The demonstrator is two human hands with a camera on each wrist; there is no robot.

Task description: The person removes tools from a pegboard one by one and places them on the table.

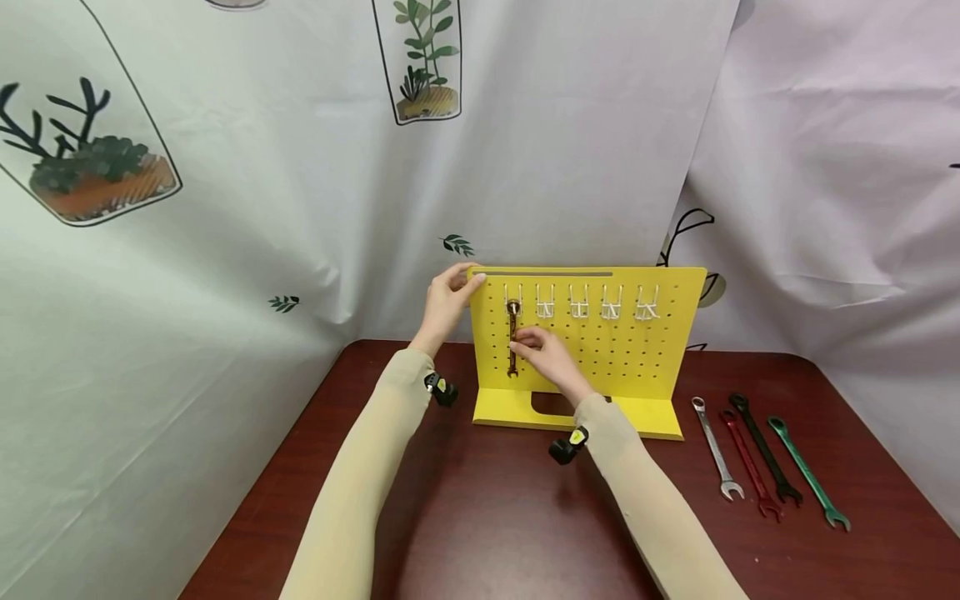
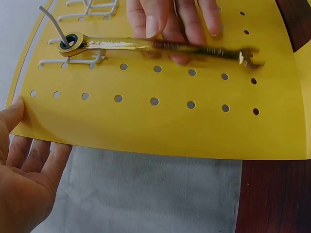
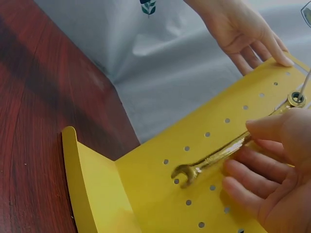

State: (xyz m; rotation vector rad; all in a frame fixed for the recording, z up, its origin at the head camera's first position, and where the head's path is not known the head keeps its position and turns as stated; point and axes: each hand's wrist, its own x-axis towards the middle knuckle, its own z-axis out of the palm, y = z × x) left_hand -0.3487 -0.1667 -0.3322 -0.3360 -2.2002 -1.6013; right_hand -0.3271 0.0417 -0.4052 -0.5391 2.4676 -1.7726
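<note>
A yellow pegboard point(image 1: 585, 367) stands upright on the table. My left hand point(image 1: 447, 302) holds its upper left edge, thumb on the front face and fingers behind. A shiny gold-coloured combination wrench point(image 2: 116, 44) hangs by its ring end on the leftmost white hook point(image 2: 54, 24), with the open end pointing down. Around the wrench's middle is my right hand point(image 1: 547, 354). In the left wrist view its thumb lies at the shank's edge and its loose fingers point(image 2: 180, 59) reach behind the shank. The wrench's open end is blurred there.
More white wire hooks point(image 1: 579, 308) line the board to the right. On the table's right side lie a silver wrench point(image 1: 716, 448), a red wrench point(image 1: 750, 465), a black wrench point(image 1: 765, 448) and a green wrench point(image 1: 808, 473). A printed cloth point(image 1: 585, 167) hangs behind the table.
</note>
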